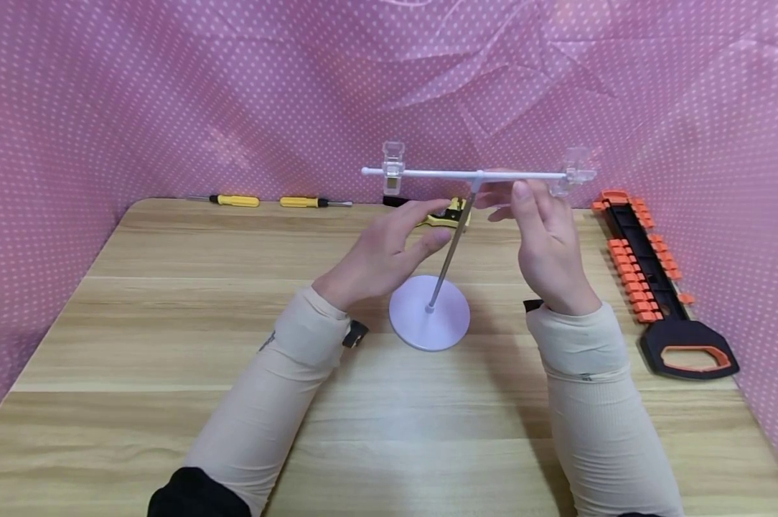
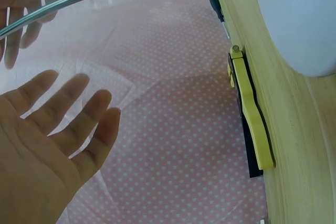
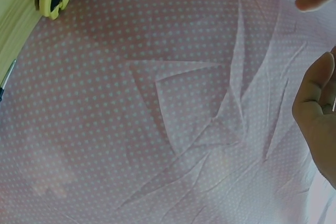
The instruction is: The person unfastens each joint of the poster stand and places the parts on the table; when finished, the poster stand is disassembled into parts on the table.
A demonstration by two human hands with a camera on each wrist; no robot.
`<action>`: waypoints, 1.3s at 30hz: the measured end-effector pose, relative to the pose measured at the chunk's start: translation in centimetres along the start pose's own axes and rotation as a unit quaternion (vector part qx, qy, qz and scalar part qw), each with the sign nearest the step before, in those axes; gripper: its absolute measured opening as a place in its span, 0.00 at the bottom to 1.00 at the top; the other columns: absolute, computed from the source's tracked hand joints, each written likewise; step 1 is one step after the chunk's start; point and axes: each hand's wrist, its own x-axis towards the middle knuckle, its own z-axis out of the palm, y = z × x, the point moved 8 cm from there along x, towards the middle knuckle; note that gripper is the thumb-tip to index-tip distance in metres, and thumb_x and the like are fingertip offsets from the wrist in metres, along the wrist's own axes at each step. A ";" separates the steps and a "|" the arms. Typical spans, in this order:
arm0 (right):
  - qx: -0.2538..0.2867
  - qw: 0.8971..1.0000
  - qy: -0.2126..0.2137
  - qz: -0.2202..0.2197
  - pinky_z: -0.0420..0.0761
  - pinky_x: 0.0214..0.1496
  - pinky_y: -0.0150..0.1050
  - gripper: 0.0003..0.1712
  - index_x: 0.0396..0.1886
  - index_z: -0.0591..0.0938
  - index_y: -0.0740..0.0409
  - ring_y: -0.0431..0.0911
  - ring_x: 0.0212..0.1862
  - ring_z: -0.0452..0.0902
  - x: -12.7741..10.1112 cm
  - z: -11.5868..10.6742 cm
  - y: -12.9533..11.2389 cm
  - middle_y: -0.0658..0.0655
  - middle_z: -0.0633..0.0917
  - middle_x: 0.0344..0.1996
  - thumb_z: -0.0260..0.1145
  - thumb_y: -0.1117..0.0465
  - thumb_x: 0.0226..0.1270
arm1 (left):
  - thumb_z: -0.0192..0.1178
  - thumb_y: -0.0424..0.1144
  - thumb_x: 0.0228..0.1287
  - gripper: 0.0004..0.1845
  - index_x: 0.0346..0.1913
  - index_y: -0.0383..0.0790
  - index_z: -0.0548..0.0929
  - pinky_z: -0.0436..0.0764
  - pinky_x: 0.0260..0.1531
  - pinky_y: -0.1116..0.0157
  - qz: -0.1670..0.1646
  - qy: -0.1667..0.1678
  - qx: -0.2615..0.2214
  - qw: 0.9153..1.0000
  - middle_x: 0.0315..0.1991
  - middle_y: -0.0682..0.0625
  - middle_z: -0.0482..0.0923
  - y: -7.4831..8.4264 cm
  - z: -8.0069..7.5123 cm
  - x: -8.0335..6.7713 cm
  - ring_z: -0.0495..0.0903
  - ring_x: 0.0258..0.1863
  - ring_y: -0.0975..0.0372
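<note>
A T-shaped stand with a white round base (image 1: pixel 450 334), a thin metal pole (image 1: pixel 452 248) and a white crossbar (image 1: pixel 428 174) stands between the hands. A clear plastic clip (image 1: pixel 392 152) sits on the bar near its left end, another clear clip (image 1: pixel 579 176) at its right end. Left of the pole, my left hand (image 1: pixel 382 251) has its fingers extended and holds nothing; its spread fingers (image 2: pixel 94 111) show in the left wrist view. My right hand (image 1: pixel 547 237) is raised right beneath the bar's right half, thumb tip close to the bar, fingers loosely extended behind it.
A yellow and black hand tool (image 1: pixel 455 214) lies at the table's back edge behind the pole. Two yellow-handled screwdrivers (image 1: pixel 237 201) lie along the back left. On the right lies a black rack (image 1: pixel 689 348) with orange clips. Pink dotted cloth (image 1: pixel 266 108) surrounds the table (image 1: pixel 169 309).
</note>
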 end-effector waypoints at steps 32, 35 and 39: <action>0.061 0.997 -0.039 0.003 0.79 0.53 0.43 0.27 0.54 0.85 0.68 0.51 0.52 0.84 -0.1 1.2 -1.2 0.57 0.90 0.53 0.44 0.54 0.89 | 0.53 0.52 0.85 0.18 0.64 0.47 0.83 0.83 0.51 0.62 0.029 -0.060 -0.065 0.996 0.53 0.55 0.87 1.4 1.8 0.0 0.84 0.52 0.64; 0.064 0.997 -0.039 0.005 0.79 0.52 0.43 0.26 0.55 0.85 0.68 0.51 0.52 0.84 -0.1 1.3 -1.3 0.58 0.90 0.52 0.45 0.55 0.88 | 0.54 0.50 0.84 0.17 0.63 0.46 0.84 0.83 0.51 0.63 0.037 -0.062 -0.068 0.995 0.53 0.55 0.87 1.6 1.9 0.0 0.84 0.49 0.64; 0.067 0.997 -0.040 0.016 0.79 0.52 0.43 0.26 0.55 0.85 0.68 0.51 0.51 0.84 -0.2 1.5 -1.2 0.57 0.90 0.51 0.45 0.56 0.88 | 0.56 0.47 0.84 0.15 0.60 0.44 0.86 0.82 0.52 0.65 0.056 -0.059 -0.072 0.994 0.50 0.55 0.87 2.0 2.0 0.0 0.83 0.48 0.65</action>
